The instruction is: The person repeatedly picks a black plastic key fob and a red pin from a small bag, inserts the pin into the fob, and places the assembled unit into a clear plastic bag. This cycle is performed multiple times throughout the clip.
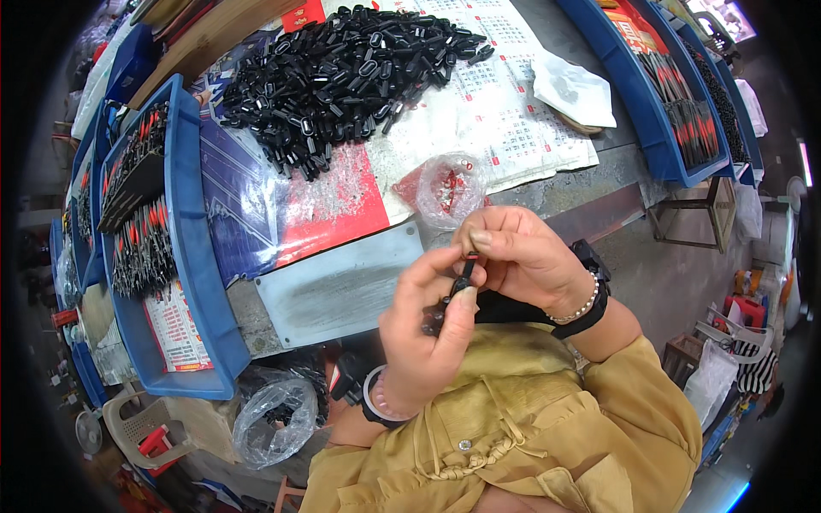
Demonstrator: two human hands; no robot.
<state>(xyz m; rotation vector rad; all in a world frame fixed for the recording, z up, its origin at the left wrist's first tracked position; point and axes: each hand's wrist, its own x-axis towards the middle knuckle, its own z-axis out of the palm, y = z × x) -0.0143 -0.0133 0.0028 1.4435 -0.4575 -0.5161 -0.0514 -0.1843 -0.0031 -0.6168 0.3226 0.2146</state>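
My left hand point(412, 332) is closed around a few small black plastic pieces point(462, 282), one of them standing up between thumb and fingers. My right hand point(532, 263) meets it from the right, thumb and index finger pinched at the piece's upper end, where a bit of red shows. The fingers hide whatever tiny part may be between them. Just beyond both hands lies a clear plastic bag point(453, 190) with small red parts inside. Farther back, a large heap of small black plastic parts point(342, 81) covers the papers on the bench.
A grey metal plate point(329, 286) lies at the bench's near edge. On the left stands a blue bin point(190, 256) of carded black-and-red items; another blue bin point(629, 81) is at the far right. A white cloth-like sheet point(573, 90) rests on the papers. Below left hangs a clear bag point(274, 419).
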